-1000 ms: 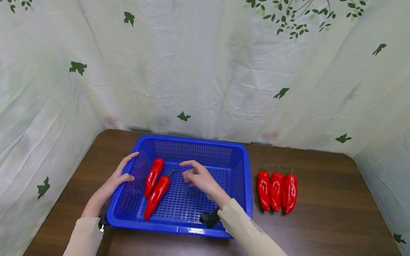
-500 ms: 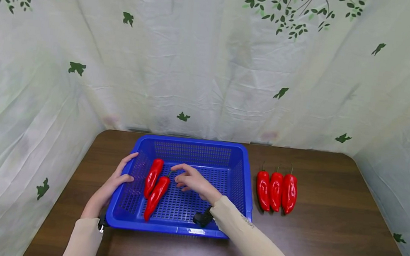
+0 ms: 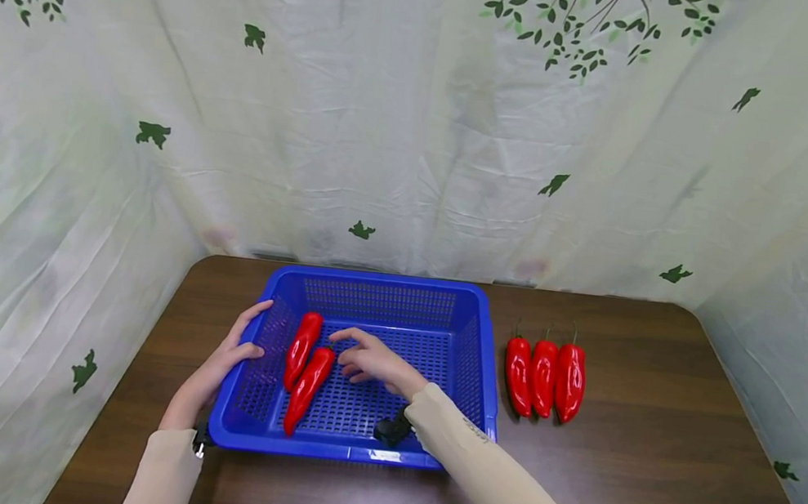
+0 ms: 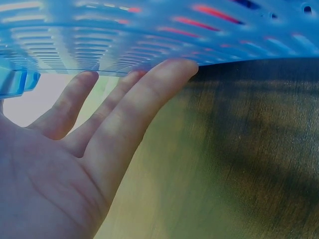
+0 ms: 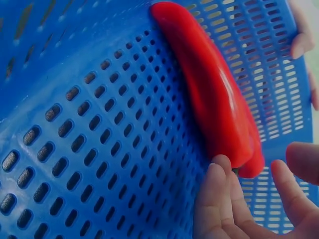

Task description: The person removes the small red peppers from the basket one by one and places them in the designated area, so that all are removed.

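Note:
A blue perforated plastic basket (image 3: 383,452) stands on the table. My left hand (image 3: 226,361) holds its left rim, thumb and index fingertip over the edge; in the left wrist view, several fingers (image 4: 117,117) lie against the outer wall. Two red peppers rest inside at the left, the rear one (image 3: 302,348) touching the front one (image 3: 308,394). My right hand (image 3: 381,362) hovers over the basket floor by the front pepper's stem end. In the right wrist view its fingers (image 5: 212,194) are spread around that end, one fingertip at the pepper's (image 5: 219,109) skin; the stem is mostly hidden.
Three more red peppers (image 3: 543,378) lie side by side on the brown wooden table (image 3: 647,475), right of the basket, stems pointing away. A pale leaf-print cloth (image 3: 428,164) hangs behind the table and at both sides. A small black camera (image 3: 393,429) sits at my right wrist.
My right hand has moved left and slightly nearer to me, up to the front pepper's stem end. The left hand, basket and peppers look unmoved.

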Tool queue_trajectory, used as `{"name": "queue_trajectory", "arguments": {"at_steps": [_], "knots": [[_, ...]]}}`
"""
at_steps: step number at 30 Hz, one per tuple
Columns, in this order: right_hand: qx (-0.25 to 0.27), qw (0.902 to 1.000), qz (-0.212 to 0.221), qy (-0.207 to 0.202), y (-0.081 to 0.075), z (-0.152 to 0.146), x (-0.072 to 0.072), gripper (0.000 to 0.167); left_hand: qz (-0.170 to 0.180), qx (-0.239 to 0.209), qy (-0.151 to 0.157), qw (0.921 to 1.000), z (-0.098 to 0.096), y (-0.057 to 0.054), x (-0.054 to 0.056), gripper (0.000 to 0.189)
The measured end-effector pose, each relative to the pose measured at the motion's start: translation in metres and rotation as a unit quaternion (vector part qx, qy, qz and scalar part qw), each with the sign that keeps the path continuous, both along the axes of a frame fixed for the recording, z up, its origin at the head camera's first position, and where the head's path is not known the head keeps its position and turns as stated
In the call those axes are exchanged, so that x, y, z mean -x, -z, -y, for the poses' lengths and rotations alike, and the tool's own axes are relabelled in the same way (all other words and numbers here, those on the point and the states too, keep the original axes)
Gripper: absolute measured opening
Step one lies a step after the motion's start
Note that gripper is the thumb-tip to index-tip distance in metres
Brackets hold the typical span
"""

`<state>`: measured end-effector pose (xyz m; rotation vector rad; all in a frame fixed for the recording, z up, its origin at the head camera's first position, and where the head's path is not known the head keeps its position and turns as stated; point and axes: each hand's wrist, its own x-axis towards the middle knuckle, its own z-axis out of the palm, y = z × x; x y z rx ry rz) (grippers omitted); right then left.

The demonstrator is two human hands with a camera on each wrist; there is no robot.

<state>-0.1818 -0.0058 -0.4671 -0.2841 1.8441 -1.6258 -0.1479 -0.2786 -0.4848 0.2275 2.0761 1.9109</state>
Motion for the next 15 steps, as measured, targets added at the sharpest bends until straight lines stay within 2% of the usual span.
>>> {"name": "queue_trajectory", "arguments": {"at_steps": [15], "knots": [[-0.008,0.9989,0.016,-0.043,0.002,0.011,-0.002,0.051,0.005,0.004,-0.004,1.0000,-0.001,-0.001,-0.001,0.070]]}}
